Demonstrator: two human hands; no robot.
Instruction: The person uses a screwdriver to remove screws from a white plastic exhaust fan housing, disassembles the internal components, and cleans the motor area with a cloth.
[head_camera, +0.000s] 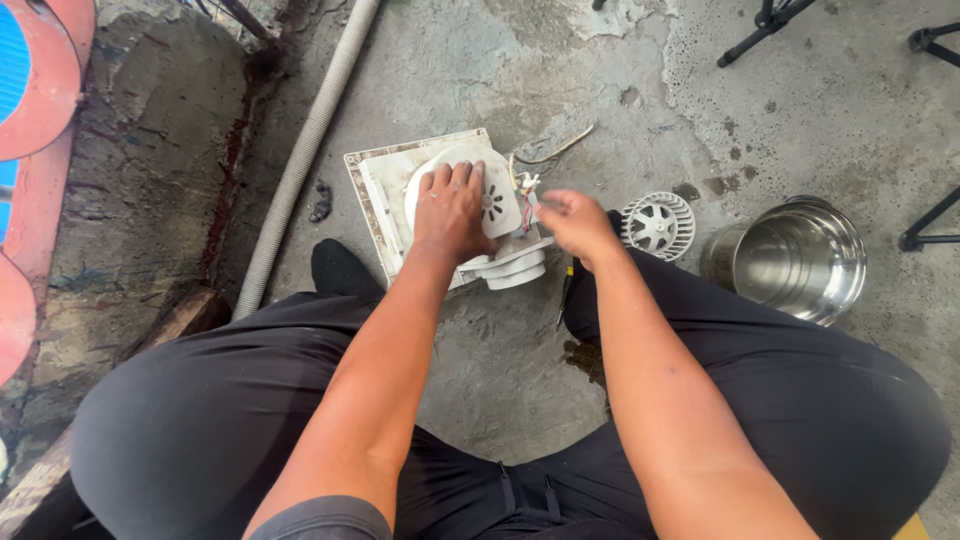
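**Head view: thin wires at risk on the fan housing**

Head view shows a white fan housing (450, 205) on the concrete floor (820, 110). Left hand (450, 212) presses flat on it, fingers spread. Right hand (572, 222) pinches the thin wires (526, 190); a hard tug could snap them. Loose fan wheel (657, 225) might roll off.

Single view: head-worn camera, facing steeply down past the wearer's thighs onto the concrete floor (480, 360); close range, forearms and both hands within frame.
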